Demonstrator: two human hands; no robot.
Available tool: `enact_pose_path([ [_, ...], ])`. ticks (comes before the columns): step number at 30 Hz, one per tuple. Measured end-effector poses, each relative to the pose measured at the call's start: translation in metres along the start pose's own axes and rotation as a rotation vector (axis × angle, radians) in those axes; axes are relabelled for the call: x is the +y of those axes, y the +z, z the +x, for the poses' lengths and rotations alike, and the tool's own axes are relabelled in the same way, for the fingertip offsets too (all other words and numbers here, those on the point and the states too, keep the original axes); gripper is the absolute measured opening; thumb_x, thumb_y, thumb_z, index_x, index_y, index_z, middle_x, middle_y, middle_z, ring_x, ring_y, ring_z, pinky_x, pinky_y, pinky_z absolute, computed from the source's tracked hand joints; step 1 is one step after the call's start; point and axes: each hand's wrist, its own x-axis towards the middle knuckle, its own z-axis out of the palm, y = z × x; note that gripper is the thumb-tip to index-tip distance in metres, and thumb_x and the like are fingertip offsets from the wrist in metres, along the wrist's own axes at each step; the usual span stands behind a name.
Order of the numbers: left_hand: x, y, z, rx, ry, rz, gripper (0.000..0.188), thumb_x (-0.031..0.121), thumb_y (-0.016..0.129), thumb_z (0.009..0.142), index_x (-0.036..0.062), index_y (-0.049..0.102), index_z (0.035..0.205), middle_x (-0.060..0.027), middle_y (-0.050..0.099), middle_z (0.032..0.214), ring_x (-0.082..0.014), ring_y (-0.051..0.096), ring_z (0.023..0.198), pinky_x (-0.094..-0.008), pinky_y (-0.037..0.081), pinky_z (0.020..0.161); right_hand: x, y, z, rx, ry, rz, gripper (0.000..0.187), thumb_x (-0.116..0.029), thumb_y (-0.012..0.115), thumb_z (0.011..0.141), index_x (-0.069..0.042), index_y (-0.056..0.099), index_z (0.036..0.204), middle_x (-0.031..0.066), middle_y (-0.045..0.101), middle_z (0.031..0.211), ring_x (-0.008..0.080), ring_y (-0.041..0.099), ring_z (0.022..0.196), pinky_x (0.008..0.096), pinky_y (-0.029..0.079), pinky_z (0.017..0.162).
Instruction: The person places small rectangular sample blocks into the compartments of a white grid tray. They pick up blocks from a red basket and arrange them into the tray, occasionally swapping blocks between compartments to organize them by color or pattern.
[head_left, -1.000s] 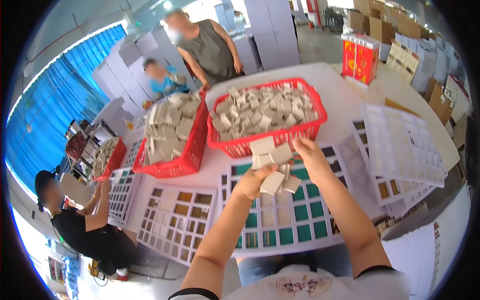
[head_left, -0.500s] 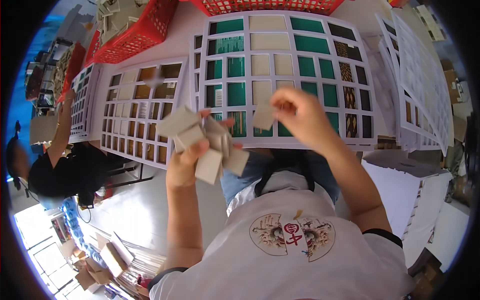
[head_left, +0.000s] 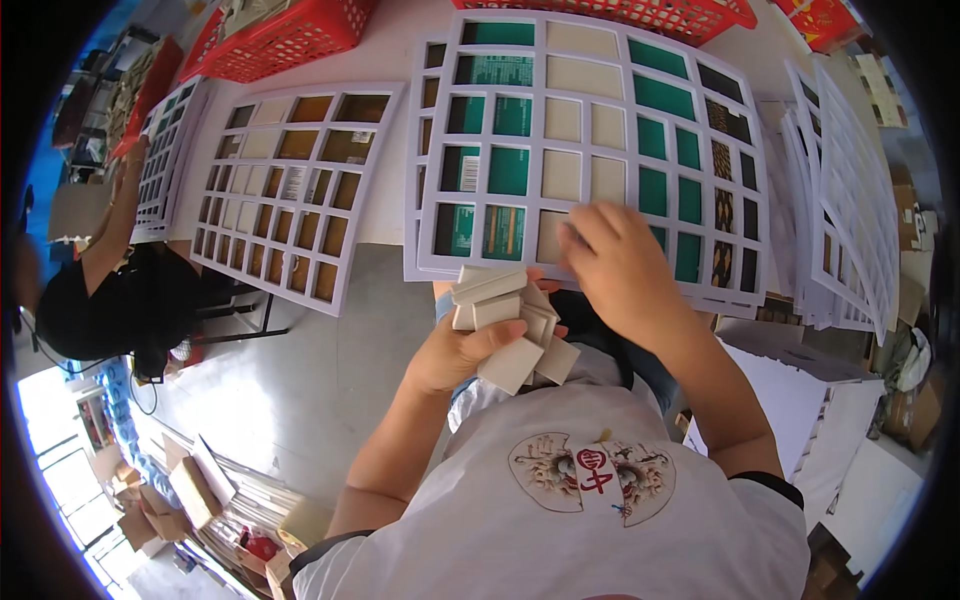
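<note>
Tiles, beige and square, sat bunched in the left hand, about six or seven of them as far as the overlap let me count. That hand was closed around the bunch from below, thumb on top, held just in front of the person's chest and short of the desk edge. The forearm rose from the lower left, elbow bent.

The right hand lay palm down on the near edge of the white grid frame, fingers bent and pressed together over a slot in the bottom row. Whether a tile was under the fingertips I could not tell. The right forearm ran back toward the lower right, with a dark band at the sleeve.

Grid frames numbered three lying flat on the desk: the one under the right hand, a second to its left with brown and tan fills, and a third further left. A stack of bare white frames stood at the right. Two red baskets showed along the top edge. Another person in a dark top worked at the far left.
</note>
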Motion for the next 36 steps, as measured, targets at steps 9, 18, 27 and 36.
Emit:
enact_pose_path([
  [9, -0.001, 0.010, 0.005, -0.137, -0.079, 0.118, 0.056, 0.014, 0.067, 0.085, 0.0015, 0.047, 0.136, -0.0116, 0.061, 0.118, -0.0256, 0.065, 0.103, -0.0385, 0.053, 0.089, -0.018, -0.031, -0.005, 0.029, 0.125, 0.947, 0.040, -0.012, 0.077, 0.077, -0.002, 0.064, 0.114, 0.0110, 0.056, 0.117, 0.0266, 0.053, 0.108, 0.0354, 0.043, 0.093],
  [18, -0.010, 0.027, 0.018, -0.155, -0.129, 0.064, 0.056, 0.012, 0.068, 0.082, 0.0042, 0.049, 0.133, -0.0172, 0.060, 0.121, -0.0372, 0.067, 0.100, -0.0467, 0.056, 0.086, 0.029, -0.034, -0.019, 0.256, 0.641, 1.091, 0.027, -0.003, 0.065, 0.088, 0.004, 0.060, 0.114, 0.0042, 0.064, 0.098, 0.0103, 0.058, 0.084, 0.0246, 0.048, 0.077],
  [27, 0.000, 0.030, 0.015, -0.147, 0.000, 0.009, 0.057, 0.015, 0.069, 0.078, 0.0100, 0.051, 0.131, -0.0210, 0.060, 0.109, -0.0405, 0.067, 0.093, -0.0539, 0.058, 0.083, 0.018, -0.052, -0.019, -0.125, 0.648, 1.140, 0.028, 0.008, 0.060, 0.086, -0.002, 0.065, 0.111, 0.0023, 0.060, 0.093, 0.0068, 0.054, 0.072, 0.0219, 0.047, 0.062],
  [36, -0.007, 0.037, 0.015, -0.079, -0.005, -0.189, 0.071, 0.011, 0.070, 0.076, 0.0014, 0.044, 0.141, -0.0207, 0.058, 0.114, -0.0357, 0.064, 0.101, -0.0578, 0.056, 0.087, 0.021, -0.038, -0.034, 0.034, 0.536, 1.223, 0.028, 0.010, 0.061, 0.084, -0.002, 0.066, 0.109, 0.0023, 0.060, 0.098, 0.0065, 0.054, 0.075, 0.0200, 0.046, 0.063],
])
